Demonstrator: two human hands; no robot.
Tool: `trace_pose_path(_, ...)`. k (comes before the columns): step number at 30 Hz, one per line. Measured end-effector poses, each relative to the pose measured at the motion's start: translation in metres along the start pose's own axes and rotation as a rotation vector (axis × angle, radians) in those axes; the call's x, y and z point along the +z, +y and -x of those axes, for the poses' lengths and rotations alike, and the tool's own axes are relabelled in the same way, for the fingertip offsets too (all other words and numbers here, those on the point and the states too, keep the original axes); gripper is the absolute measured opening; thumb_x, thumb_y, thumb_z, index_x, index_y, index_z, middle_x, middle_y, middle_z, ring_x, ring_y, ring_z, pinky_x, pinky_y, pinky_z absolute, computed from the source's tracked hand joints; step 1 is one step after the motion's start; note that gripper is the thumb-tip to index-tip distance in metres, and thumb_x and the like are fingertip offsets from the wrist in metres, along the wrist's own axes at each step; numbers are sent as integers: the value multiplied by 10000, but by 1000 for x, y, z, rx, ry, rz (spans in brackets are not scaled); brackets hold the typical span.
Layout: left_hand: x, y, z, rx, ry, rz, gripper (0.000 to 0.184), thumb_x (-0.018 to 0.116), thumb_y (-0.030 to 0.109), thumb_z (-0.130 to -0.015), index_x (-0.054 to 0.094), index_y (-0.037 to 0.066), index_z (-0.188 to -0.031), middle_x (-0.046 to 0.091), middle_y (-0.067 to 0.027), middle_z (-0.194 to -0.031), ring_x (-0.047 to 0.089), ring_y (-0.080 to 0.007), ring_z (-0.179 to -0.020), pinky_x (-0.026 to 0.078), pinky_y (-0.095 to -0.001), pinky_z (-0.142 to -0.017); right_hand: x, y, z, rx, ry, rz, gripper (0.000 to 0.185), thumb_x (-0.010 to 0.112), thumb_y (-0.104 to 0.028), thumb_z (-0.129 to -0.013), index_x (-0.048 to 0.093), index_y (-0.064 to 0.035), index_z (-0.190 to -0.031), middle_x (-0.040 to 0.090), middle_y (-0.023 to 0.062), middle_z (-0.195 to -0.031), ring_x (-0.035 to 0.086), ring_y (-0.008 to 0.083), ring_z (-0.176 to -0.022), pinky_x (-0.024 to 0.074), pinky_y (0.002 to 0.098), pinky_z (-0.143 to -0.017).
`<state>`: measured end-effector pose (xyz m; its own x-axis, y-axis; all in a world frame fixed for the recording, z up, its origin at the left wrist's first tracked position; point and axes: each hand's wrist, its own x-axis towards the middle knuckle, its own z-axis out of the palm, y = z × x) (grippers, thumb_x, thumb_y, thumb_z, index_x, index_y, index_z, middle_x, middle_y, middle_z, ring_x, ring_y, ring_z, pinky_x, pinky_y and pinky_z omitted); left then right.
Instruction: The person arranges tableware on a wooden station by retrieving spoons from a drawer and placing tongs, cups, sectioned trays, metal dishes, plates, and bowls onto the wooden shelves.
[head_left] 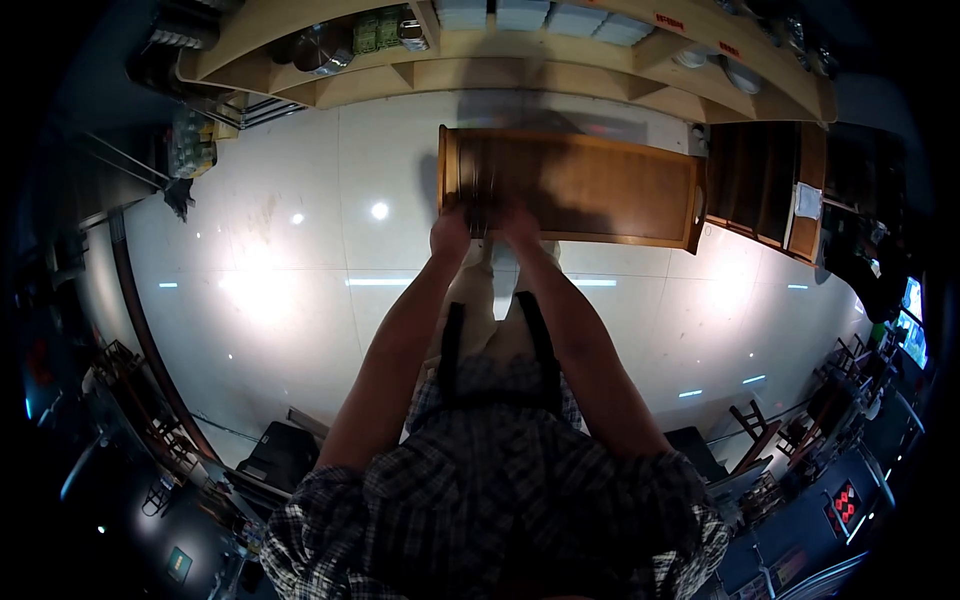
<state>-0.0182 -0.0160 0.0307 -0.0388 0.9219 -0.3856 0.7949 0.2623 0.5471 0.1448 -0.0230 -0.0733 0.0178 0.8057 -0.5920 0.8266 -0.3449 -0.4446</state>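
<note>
Pale tiled floor [270, 180] gleaming under lights; long shelf unit [350, 88] running beyond desk [625, 190]. One rimmed wooden desk standing, one dark-shelved rack [811, 225] at right. Two hands, left [451, 232] and right [518, 225], reaching to desk's left end; finger state unclear, too dark.

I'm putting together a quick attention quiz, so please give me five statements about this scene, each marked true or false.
1. The left hand and right hand are both at the left part of the brown wooden piece. True.
2. The floor is dark. False: it is pale.
3. The long shelf lies beyond the wooden piece, across from the person. True.
4. The shirt is plain white. False: it is dark and checked.
5. The white paper lies on the floor. False: it is on the wooden rack at the right.
</note>
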Motion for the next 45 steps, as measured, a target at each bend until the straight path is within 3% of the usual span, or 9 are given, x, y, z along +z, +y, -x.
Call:
trace_pose_path(3,-23,15,6,9,-44,-140,181,498,135,-804,622,110,-934,628,-153,-929,615,-349,-830,496,-445,-720,-28,21,22,-131,116,74,432,510,-250,-874,448,-157,-1291,482,130,-1285,547,265,-1070,478,388,-847)
trace_pose_path(6,-40,19,6,-30,159,15,141,516,94,-761,630,87,-846,641,-153,-846,613,-351,-800,486,-437,-690,-52,38,42,-140,465,-253,409,509,-183,-879,453,-108,-1276,571,121,-1144,597,238,-964,502,333,-773)
trace_pose_path(9,-59,25,6,-30,307,92,137,505,53,-763,632,71,-812,633,-184,-804,599,-387,-776,477,-438,-672,-80,57,58,-93,433,-893,300,518,-75,-875,504,-48,-1174,601,41,-816,556,96,-670,469,234,-565)
trace_pose_path(18,-16,108,33,20,252,177,99,542,98,-806,639,79,-802,636,-174,-781,609,-377,-753,486,-411,-654,-180,140,130,-20,415,-1105,155,521,-165,-917,550,-42,-1007,573,31,-741,580,110,-637,490,240,-570)
trace_pose_path(20,19,154,43,246,305,199,104,542,98,-827,639,60,-834,624,-148,-701,622,-253,-640,481,-344,-603,-205,169,150,-1,413,-1086,168,506,-182,-925,556,-44,-1007,605,42,-778,603,126,-664,502,254,-602)
trace_pose_path(25,127,288,62,316,-40,583,103,510,57,-854,600,22,-889,632,-87,-692,626,-174,-642,494,-299,-609,-266,262,191,-38,507,-1083,180,501,-189,-924,571,-33,-982,620,53,-808,613,121,-686,496,251,-607)
trace_pose_path(30,206,410,104,398,-354,471,99,506,36,-836,595,23,-876,619,-88,-674,600,-176,-614,480,-290,-587,-314,335,256,144,524,-1132,200,496,-206,-925,579,-25,-926,627,54,-806,603,120,-729,497,265,-675)
trace_pose_path(36,281,486,99,624,-536,432,106,500,32,-833,590,17,-886,618,-93,-689,578,-163,-587,465,-286,-551,-350,393,295,299,742,-1295,328,508,-293,-915,594,0,-795,615,67,-719,593,137,-700,486,276,-668)
trace_pose_path(45,338,603,75,365,-645,459,153,477,106,-904,585,12,-852,597,-45,-734,575,-116,-664,468,-255,-559,-396,515,284,404,827,-1226,379,532,-316,-890,635,18,-744,628,69,-696,560,130,-662,466,274,-677)
